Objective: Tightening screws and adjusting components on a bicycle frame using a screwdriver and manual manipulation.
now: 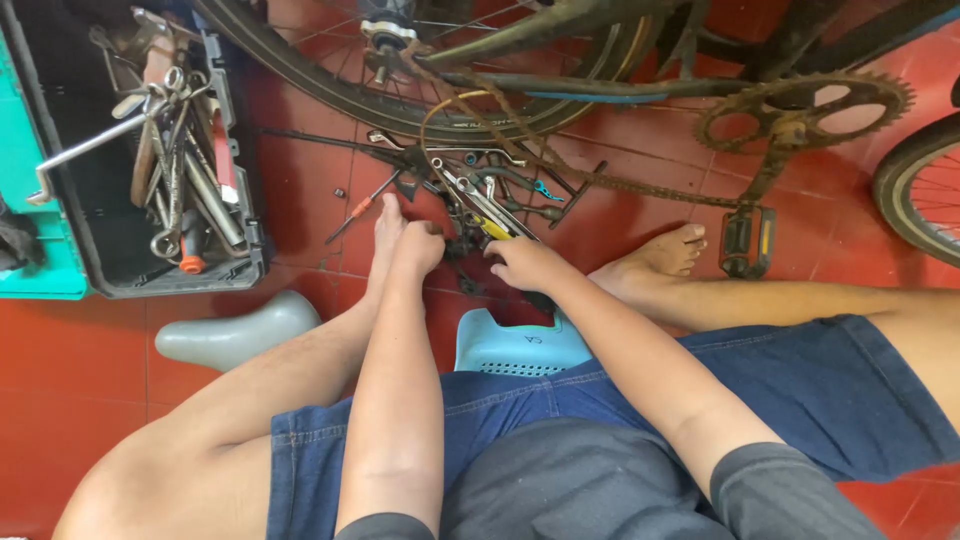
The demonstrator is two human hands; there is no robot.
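Down on the red floor point(90, 390), the person's left hand point(418, 247) is curled into a fist beside a pile of small tools point(480, 200). The right hand point(522, 262) is closed around the yellow-handled pliers point(492, 226) at the pile's near edge. A rusty bike chain point(640, 188) hangs just beyond.

Dark grey short sleeves, blue denim shorts, bare feet.

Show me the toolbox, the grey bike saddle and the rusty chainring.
toolbox point(238, 262), head view, front rim.
grey bike saddle point(235, 335), head view, middle of top.
rusty chainring point(885, 88), head view, toothed edge.
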